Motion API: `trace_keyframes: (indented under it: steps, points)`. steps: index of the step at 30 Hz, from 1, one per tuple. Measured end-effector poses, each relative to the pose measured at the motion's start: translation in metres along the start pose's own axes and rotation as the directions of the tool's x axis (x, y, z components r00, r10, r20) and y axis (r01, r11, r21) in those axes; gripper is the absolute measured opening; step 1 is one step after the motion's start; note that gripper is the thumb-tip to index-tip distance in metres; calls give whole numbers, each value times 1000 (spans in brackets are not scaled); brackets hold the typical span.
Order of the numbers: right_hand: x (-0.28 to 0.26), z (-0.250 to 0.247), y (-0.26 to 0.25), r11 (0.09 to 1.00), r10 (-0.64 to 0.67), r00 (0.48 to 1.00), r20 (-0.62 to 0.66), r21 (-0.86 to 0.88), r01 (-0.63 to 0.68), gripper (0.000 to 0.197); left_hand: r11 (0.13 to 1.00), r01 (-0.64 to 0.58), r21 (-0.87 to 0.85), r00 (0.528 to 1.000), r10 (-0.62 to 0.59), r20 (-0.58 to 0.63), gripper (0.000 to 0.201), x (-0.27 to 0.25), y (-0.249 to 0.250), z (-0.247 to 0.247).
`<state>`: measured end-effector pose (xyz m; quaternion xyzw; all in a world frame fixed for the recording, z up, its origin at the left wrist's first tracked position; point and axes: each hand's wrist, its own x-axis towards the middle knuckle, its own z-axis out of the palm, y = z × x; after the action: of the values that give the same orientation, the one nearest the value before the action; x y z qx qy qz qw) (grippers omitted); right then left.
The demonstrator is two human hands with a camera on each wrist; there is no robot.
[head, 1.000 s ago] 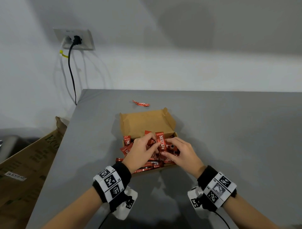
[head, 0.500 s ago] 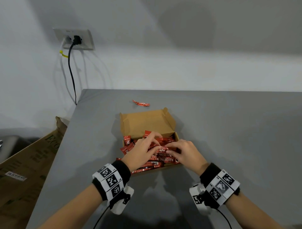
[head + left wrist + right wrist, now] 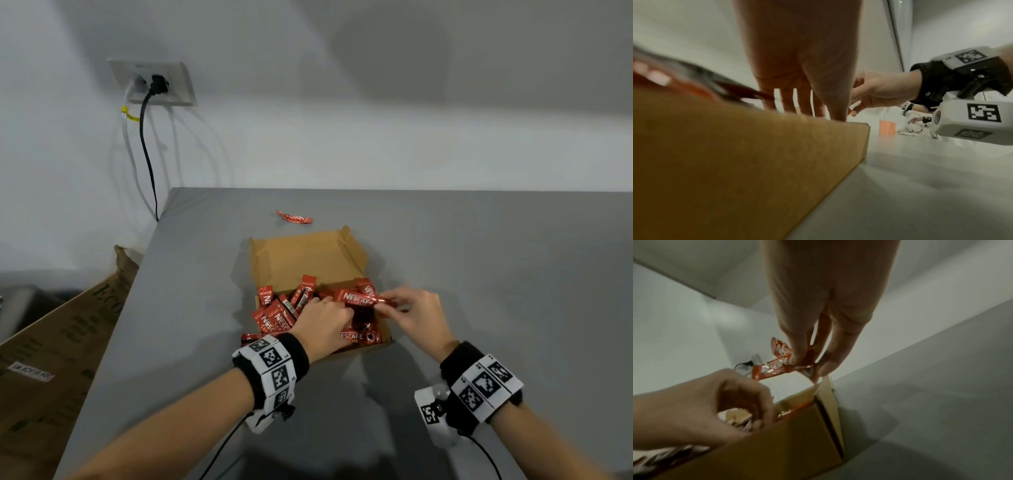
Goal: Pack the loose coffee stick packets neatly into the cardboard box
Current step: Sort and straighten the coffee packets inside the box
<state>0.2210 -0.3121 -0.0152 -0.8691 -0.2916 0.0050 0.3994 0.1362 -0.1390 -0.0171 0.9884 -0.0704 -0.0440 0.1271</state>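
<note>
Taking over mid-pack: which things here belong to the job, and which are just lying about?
Job: cardboard box; packets in it; packet pinched by right hand; stray packet on table.
Lying about: wall socket; black cable; big carton beside table.

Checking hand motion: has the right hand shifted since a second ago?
Yes. The right hand moved rightward, from over the cardboard box to past its right wall.

Left hand (image 3: 323, 320) low over box interior, palm down, fingers curled in among contents. Right hand (image 3: 416, 313) raised at right edge, thumb and fingertips (image 3: 797, 356) pinching. Both forearms angle inward, wristbands on.
</note>
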Motion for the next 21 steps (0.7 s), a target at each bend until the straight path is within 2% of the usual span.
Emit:
trace_keyframes:
  steps: [4, 8, 16, 19, 21]
  points:
    - [-4, 12, -1, 999, 40, 986, 163, 1, -41, 19, 992, 16, 125, 999, -19, 30, 23, 4, 5, 8]
    - [-5, 11, -1, 997, 31, 971, 236, -74, -13, 21, 989, 42, 140, 999, -43, 0, 25, 2, 3, 15]
    - [-3, 4, 10, 992, 13, 928, 373, -120, 35, 23, 991, 130, 31, 990, -128, -61, 32, -2, -1, 22]
    - [1, 0, 8, 995, -2, 915, 403, -88, 40, 21, 990, 142, -21, 983, -144, -117, 43, -3, -2, 25]
    - [0, -1, 7, 994, -17, 892, 451, -92, 65, 20, 993, 119, -24, 984, -121, -132, 35, -4, -2, 23]
